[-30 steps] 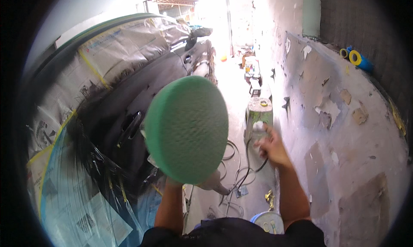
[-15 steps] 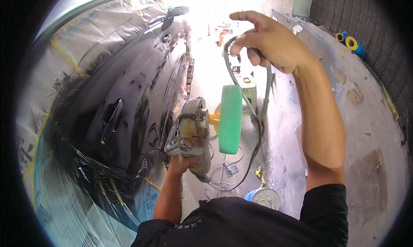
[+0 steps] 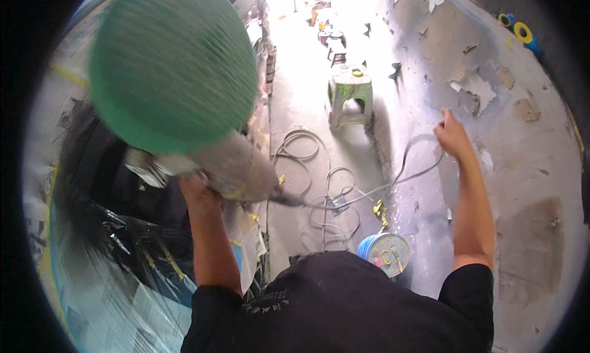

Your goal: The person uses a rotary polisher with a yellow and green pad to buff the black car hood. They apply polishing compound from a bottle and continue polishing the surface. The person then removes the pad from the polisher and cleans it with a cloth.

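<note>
One black car body [image 3: 104,187] fills the left side, wrapped in masking paper and plastic sheet [image 3: 92,304] with yellow tape strips along the edges. One polishing machine [image 3: 227,168] is raised in front of it, its single round green foam pad [image 3: 172,64] blurred and facing the camera at upper left. One left hand [image 3: 196,190] is closed around the machine's body just below the pad. One right hand [image 3: 452,134] is stretched out toward the grey wall [image 3: 522,168], fingers curled around the machine's grey cable [image 3: 405,168], which sags back to several loose coils on the floor [image 3: 319,205]. One green plastic stool [image 3: 350,91] stands on the floor beyond the coils. One round blue tub with a pale lid [image 3: 384,251] sits near the person's chest. Two tape rolls, one yellow [image 3: 523,32] and one blue [image 3: 505,19], rest on the wall top at upper right. Several torn brown paper patches [image 3: 527,110] stick to the wall.
</note>
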`<action>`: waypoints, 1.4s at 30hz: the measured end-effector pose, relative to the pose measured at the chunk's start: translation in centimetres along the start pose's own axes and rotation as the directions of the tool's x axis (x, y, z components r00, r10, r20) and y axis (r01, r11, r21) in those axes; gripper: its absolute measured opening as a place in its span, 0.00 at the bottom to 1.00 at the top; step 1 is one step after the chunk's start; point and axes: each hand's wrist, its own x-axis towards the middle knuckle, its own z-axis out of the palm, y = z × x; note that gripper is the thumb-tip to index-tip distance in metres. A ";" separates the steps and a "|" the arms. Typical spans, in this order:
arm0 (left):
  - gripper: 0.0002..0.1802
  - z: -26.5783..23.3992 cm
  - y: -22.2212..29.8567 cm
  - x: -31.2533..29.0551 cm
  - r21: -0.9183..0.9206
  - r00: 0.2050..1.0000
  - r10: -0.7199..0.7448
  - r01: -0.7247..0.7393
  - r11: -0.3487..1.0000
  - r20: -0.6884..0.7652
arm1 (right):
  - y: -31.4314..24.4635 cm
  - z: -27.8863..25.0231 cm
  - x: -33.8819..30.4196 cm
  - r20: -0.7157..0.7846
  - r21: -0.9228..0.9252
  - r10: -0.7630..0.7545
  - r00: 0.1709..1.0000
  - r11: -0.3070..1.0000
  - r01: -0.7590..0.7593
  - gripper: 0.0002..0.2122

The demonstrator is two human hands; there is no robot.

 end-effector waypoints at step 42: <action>0.41 4.9 17.7 0.6 0.508 0.861 0.468 -0.499 0.703 0.199 | 0.4 14.7 -6.6 0.530 0.781 -0.179 0.829 0.484 -0.395 0.32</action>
